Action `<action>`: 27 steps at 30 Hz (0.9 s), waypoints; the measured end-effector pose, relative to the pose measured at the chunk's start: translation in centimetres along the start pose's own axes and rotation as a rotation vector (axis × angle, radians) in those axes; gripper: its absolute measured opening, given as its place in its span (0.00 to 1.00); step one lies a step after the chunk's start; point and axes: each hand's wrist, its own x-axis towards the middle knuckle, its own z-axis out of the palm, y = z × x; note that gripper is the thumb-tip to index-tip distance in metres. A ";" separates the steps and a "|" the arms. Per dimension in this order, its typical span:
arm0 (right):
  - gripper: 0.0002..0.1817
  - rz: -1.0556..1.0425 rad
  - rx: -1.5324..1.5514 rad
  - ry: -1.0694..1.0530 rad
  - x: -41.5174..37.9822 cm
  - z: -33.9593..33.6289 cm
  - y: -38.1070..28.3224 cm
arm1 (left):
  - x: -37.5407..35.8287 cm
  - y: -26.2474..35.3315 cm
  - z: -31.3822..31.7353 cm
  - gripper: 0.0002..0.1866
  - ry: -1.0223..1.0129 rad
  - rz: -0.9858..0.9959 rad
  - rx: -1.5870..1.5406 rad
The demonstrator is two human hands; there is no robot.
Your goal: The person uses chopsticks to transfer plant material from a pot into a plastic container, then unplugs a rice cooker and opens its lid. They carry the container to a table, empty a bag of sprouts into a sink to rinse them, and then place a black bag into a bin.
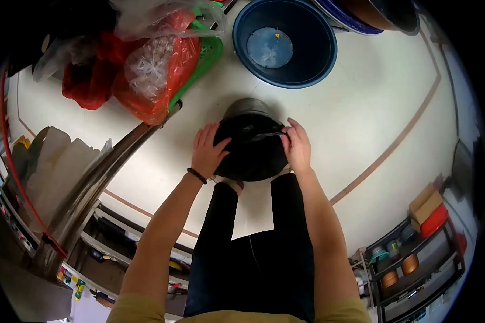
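Between my feet on the floor stands a round, greyish metal container, most of it covered by what looks like a black plastic bag. My left hand rests on the left edge of the bag, fingers stretched and thumb apart. On the opposite side my right hand pinches a fold of the black plastic between thumb and fingers. The inside of the container is too dark to make out.
Ahead on the floor is a large blue tub with a small yellow scrap at its bottom. Red plastic bags and a green basket sit at the upper left, above a metal rail. A loaded shelf stands lower right.
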 end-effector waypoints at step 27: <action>0.16 0.263 -0.038 -0.110 -6.2 3.0 1.6 | -9.6 -2.4 8.3 0.37 -0.266 -1.021 -0.885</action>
